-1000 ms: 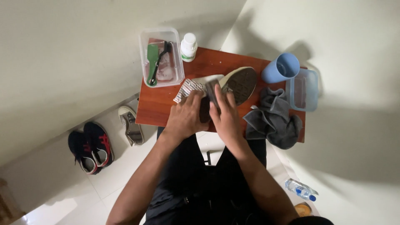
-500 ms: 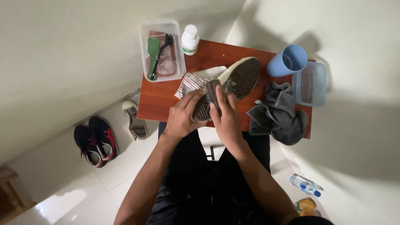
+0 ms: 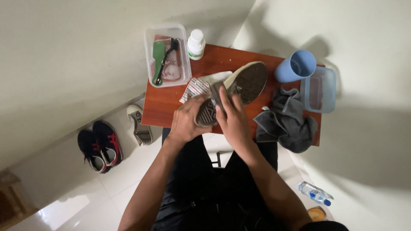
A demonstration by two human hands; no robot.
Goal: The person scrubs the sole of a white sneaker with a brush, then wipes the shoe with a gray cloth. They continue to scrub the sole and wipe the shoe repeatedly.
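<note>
Left hand (image 3: 187, 122): curled around the heel end of the shoe (image 3: 239, 87), fingers wrapped over its edge, gripping it from the left.
Right hand (image 3: 234, 119): fingers long and close together, laid flat across the middle of the sole; whether they pinch anything beneath cannot be told.
Shoe: sole turned up, dark grey tread with a pale rim, held over the near middle of the table (image 3: 165, 102); its toe points to the far right.
Patterned cloth (image 3: 198, 87): checked piece lying under and just left of the shoe, touching it.
Table: small, reddish-brown wood, set in the corner of pale walls.
Clear tub (image 3: 168, 32): at the far left edge, holding a green brush (image 3: 158, 57) and a black brush (image 3: 167, 57).
White bottle (image 3: 196, 43): upright, just right of the clear tub.
Blue cup (image 3: 295, 66): at the far right, tilted, beside a clear box (image 3: 319, 90).
Grey cloth (image 3: 284, 119): crumpled at the right, near the right hand.
Floor, left: a pair of dark sneakers (image 3: 99, 145) with red marks, and a pale shoe (image 3: 139, 124) close to the table.
Floor, near right: a plastic water bottle (image 3: 314, 193) on its side.
</note>
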